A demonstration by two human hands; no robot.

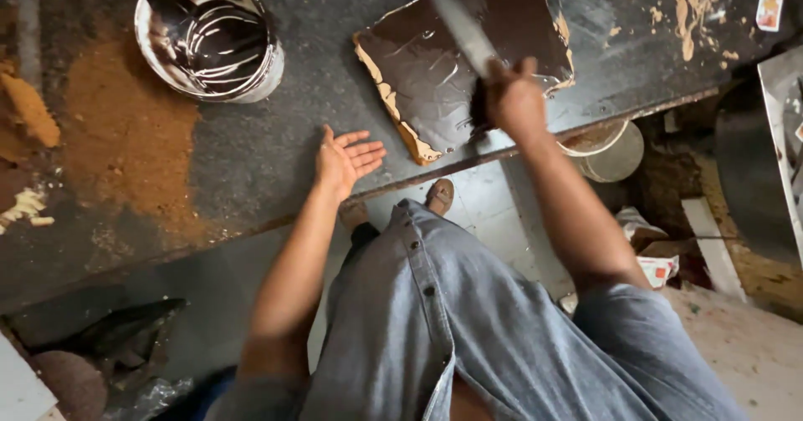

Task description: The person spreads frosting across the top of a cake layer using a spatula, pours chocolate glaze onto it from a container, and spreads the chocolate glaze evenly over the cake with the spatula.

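Nearest, a blue denim shirt (468, 321) filling the lower frame, two sandalled feet (439, 195) just past it on the pale floor. Left hand (345, 160) open, palm up, fingers spread, resting at the near edge of the dark workbench (268, 128), holding nothing. Right hand (512, 99) closed around the dark head of a brush (464, 28), its pale handle blurred and slanting away. Under that hand, one square tile (456, 61) coated in wet dark brown, right of the left hand and apart from it. Below the bench edge, one pale bucket (615, 152), half hidden. Farther left, one round tin (209, 35) streaked with dark paint. Orange powder stains (125, 128) beside it.
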